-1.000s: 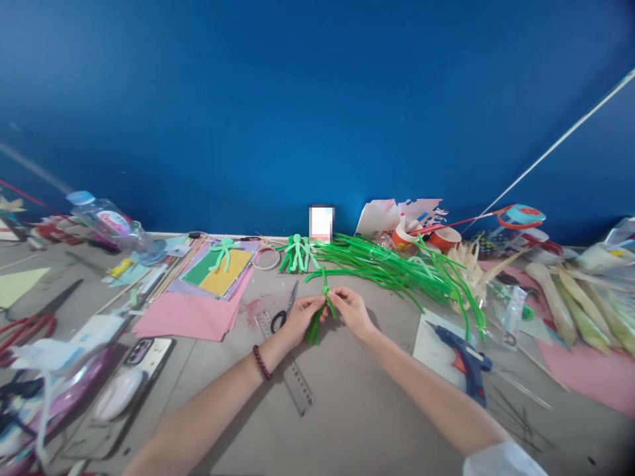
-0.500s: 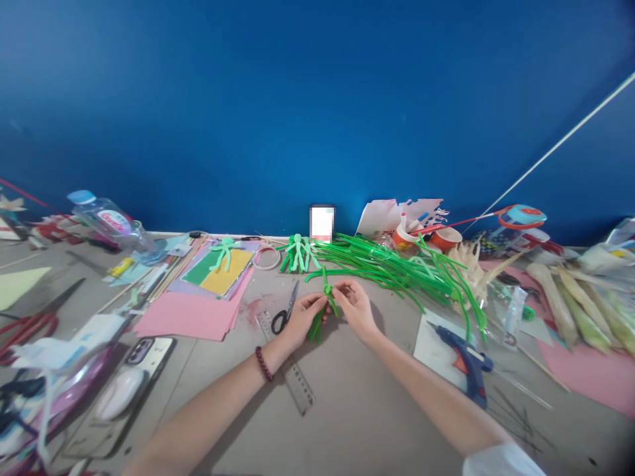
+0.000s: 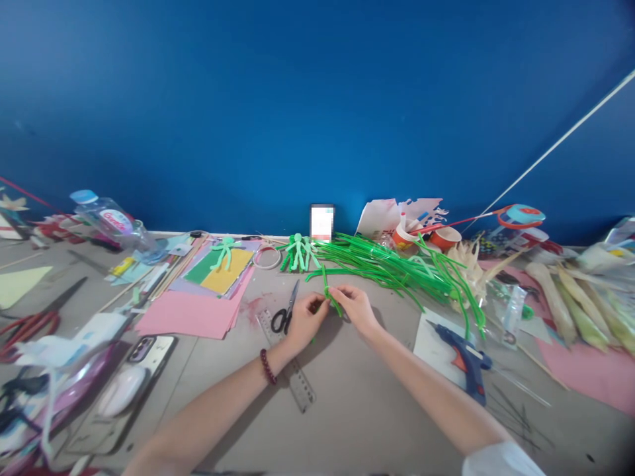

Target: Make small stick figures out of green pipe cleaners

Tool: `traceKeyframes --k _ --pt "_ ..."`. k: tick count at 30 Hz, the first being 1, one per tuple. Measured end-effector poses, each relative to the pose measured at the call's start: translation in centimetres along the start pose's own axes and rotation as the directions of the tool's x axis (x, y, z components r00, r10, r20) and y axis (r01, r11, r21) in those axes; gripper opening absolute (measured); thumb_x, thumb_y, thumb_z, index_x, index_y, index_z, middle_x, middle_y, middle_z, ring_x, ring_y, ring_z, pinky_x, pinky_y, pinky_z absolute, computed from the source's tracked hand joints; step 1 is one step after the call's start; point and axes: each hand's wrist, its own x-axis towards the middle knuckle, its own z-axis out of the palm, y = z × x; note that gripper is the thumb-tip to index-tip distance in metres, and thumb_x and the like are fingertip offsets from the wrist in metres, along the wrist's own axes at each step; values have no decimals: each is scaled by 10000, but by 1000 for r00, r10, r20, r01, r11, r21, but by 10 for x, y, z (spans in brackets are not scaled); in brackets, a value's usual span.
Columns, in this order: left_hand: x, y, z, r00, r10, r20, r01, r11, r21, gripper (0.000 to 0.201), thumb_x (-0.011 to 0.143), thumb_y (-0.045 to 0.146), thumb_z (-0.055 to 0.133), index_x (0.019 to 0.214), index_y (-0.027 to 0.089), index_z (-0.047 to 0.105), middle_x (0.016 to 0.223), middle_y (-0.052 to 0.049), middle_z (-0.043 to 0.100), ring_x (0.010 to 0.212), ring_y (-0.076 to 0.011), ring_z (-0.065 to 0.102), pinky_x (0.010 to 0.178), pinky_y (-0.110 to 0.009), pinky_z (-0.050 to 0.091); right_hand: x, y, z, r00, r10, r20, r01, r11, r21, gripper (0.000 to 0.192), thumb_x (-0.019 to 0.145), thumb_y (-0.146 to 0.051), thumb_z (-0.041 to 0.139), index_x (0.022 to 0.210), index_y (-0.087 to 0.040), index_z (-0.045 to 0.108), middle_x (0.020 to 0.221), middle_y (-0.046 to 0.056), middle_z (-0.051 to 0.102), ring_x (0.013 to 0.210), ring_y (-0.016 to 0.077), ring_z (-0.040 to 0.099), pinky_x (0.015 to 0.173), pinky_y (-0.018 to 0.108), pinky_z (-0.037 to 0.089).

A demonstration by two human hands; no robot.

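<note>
My left hand (image 3: pixel 303 321) and my right hand (image 3: pixel 356 307) meet over the middle of the table, both pinching a small bundle of green pipe cleaners (image 3: pixel 327 292). A stub of it sticks up between my fingertips; its lower part is mostly hidden behind my left hand. A bead bracelet circles my left wrist. Just beyond my hands lies a big loose pile of green pipe cleaners (image 3: pixel 397 268). Finished green pipe-cleaner figures (image 3: pixel 297 252) stand farther back, and one more figure (image 3: pixel 224 251) lies on coloured paper.
Black-handled scissors (image 3: pixel 286 313) and a clear ruler (image 3: pixel 292 370) lie under my left hand. A blue glue gun (image 3: pixel 464 360) rests at the right, pink paper sheets (image 3: pixel 193 314) at the left, a phone (image 3: pixel 143 350) and a plastic bottle (image 3: pixel 112 221) farther left. Cups (image 3: pixel 444 237) stand by the blue wall.
My left hand has turned over the lower part of the bundle, covering it. Both hands have shifted slightly while still gripping the pipe cleaners.
</note>
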Motion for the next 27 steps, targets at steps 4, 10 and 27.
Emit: traceKeyframes --k 4,10,27 --pt "-3 5 1 998 55 -4 -55 998 15 192 760 330 615 708 146 637 629 -9 584 553 -108 477 529 -228 364 2 3 -1 986 115 122 -136 975 177 332 587 -472 739 658 -159 656 556 -14 582 506 98 468 502 233 350" --pt "3 3 -3 997 -46 67 57 982 -182 228 746 368 638 714 143 647 629 -1 590 553 -98 479 537 -219 376 4 9 -2 952 143 272 -235 909 345 314 626 -446 739 669 -160 617 561 -26 572 513 95 473 535 232 362" --pt "5 5 -1 975 -159 159 199 938 -284 334 663 450 706 647 135 597 524 21 536 460 -74 456 467 -208 350 0 18 7 991 30 130 -74 934 348 313 651 -448 717 711 -172 581 566 -52 515 508 78 431 514 219 340"
